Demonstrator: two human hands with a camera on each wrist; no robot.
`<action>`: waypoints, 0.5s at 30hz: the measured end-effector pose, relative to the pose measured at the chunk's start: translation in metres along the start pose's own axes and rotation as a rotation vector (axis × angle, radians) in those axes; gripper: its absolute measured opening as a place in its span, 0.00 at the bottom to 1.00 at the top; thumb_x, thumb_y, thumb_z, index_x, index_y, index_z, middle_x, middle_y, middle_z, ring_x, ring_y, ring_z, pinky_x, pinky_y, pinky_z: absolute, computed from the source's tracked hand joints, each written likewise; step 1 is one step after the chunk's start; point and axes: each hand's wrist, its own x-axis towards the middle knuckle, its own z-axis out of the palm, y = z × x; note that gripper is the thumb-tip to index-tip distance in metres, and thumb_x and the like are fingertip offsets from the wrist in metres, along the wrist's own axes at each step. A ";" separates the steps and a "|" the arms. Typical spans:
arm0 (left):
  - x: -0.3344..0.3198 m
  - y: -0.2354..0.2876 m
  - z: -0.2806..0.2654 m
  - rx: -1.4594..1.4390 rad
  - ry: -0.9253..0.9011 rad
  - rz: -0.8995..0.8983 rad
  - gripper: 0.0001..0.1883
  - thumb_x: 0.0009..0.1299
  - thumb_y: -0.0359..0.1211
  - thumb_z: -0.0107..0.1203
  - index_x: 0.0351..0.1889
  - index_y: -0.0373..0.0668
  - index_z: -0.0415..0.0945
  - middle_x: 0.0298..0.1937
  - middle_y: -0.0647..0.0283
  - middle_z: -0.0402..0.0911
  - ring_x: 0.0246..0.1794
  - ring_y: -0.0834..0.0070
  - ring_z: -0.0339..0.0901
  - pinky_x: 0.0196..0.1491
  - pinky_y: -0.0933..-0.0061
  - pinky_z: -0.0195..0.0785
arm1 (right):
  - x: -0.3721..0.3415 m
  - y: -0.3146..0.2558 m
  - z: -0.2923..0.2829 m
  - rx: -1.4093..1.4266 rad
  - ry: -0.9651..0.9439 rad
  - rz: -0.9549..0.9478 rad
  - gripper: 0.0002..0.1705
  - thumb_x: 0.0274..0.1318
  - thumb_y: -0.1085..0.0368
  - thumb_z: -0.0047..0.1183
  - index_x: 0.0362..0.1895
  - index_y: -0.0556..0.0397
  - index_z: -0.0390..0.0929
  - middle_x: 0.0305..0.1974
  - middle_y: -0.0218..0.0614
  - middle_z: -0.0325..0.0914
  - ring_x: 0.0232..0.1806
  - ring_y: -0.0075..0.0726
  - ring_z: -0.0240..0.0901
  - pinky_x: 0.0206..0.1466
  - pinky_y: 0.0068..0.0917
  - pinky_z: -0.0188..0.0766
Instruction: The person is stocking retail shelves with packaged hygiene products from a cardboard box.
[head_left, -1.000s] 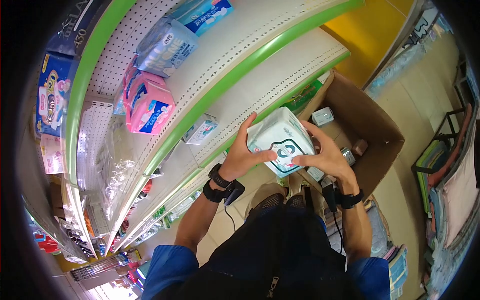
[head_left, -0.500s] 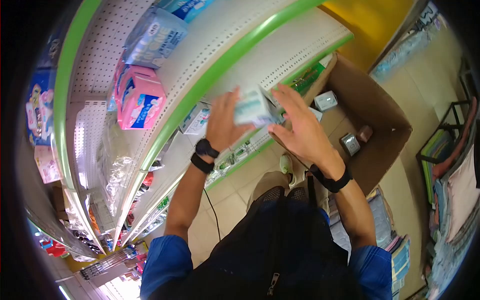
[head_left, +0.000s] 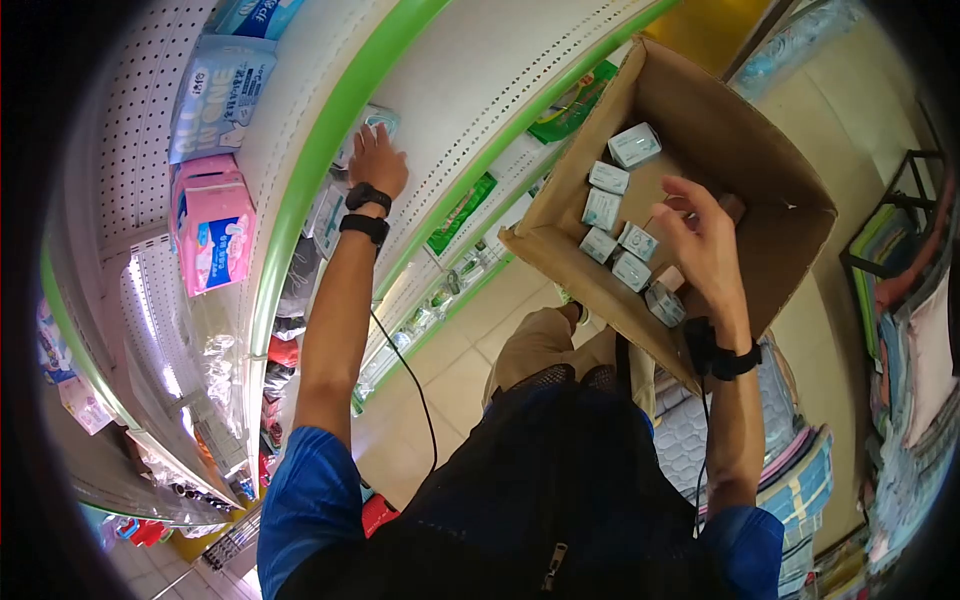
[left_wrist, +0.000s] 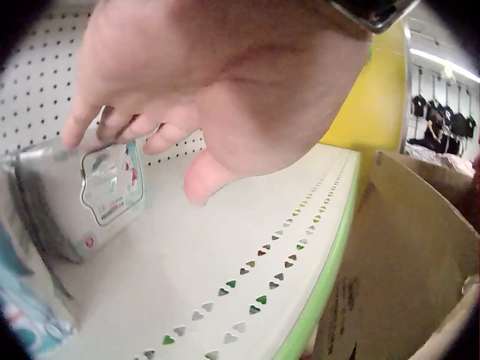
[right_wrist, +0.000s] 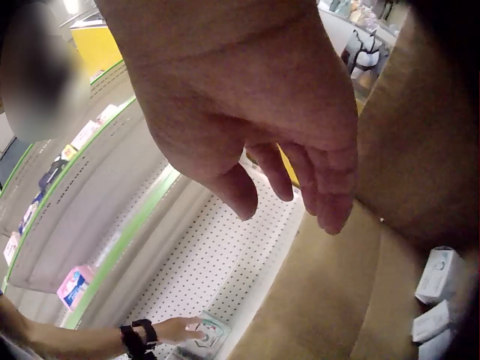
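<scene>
In the head view my left hand (head_left: pixel 378 165) reaches over the shelf, its fingers on a white pack (head_left: pixel 380 120). The left wrist view shows that pack (left_wrist: pixel 112 187) standing near the perforated back panel, with the left fingers (left_wrist: pixel 127 124) extended at its top edge. My right hand (head_left: pixel 705 245) hangs over the cardboard box (head_left: pixel 760 140), holding nothing, fingers loosely bent. Small white packs (head_left: pixel 634 146) lie inside the box. In the right wrist view the right hand (right_wrist: pixel 255 112) is beside the box wall (right_wrist: pixel 315 285).
Pink packs (head_left: pixel 215 225) and a blue pack (head_left: pixel 220 95) stand on the upper shelf at the left. Green packs (head_left: pixel 462 212) lie on a lower shelf. Folded textiles (head_left: pixel 800 480) are at the right, and a black cable (head_left: pixel 415 370) hangs from the left wrist.
The white pack has gone from between both hands to the shelf. My left hand has moved up and left with it; my right hand has let go and moved right over the box.
</scene>
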 end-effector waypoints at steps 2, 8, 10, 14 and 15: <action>0.001 0.002 0.008 -0.034 -0.064 -0.059 0.38 0.66 0.45 0.58 0.69 0.35 0.59 0.74 0.37 0.53 0.75 0.43 0.50 0.73 0.52 0.53 | 0.011 0.022 -0.009 0.079 -0.001 0.093 0.24 0.58 0.63 0.58 0.57 0.62 0.75 0.49 0.46 0.80 0.47 0.35 0.79 0.47 0.31 0.76; 0.019 -0.018 0.031 -0.075 -0.223 -0.138 0.48 0.65 0.51 0.59 0.73 0.30 0.49 0.76 0.37 0.48 0.77 0.46 0.47 0.72 0.48 0.52 | 0.068 0.122 -0.016 -0.059 0.006 0.196 0.28 0.56 0.59 0.59 0.58 0.62 0.74 0.46 0.49 0.82 0.49 0.36 0.79 0.52 0.31 0.74; 0.019 -0.019 0.031 -0.204 0.027 -0.239 0.55 0.64 0.53 0.59 0.73 0.23 0.39 0.74 0.30 0.48 0.74 0.42 0.51 0.72 0.54 0.52 | 0.088 0.172 -0.007 -0.197 -0.031 0.249 0.30 0.56 0.56 0.60 0.58 0.63 0.74 0.40 0.47 0.82 0.42 0.35 0.80 0.44 0.30 0.76; 0.054 -0.067 0.068 -0.534 0.275 -0.290 0.58 0.61 0.55 0.63 0.73 0.24 0.41 0.63 0.23 0.63 0.64 0.33 0.64 0.71 0.55 0.54 | 0.106 0.207 0.018 -0.049 -0.120 0.589 0.29 0.56 0.56 0.60 0.56 0.65 0.75 0.36 0.45 0.81 0.33 0.35 0.80 0.32 0.29 0.76; 0.067 -0.091 0.078 -0.431 0.040 -0.352 0.60 0.60 0.56 0.62 0.73 0.24 0.36 0.64 0.24 0.62 0.65 0.36 0.65 0.71 0.56 0.54 | 0.108 0.220 0.027 -0.020 -0.119 0.660 0.28 0.56 0.56 0.59 0.55 0.66 0.75 0.33 0.43 0.80 0.30 0.34 0.79 0.28 0.29 0.75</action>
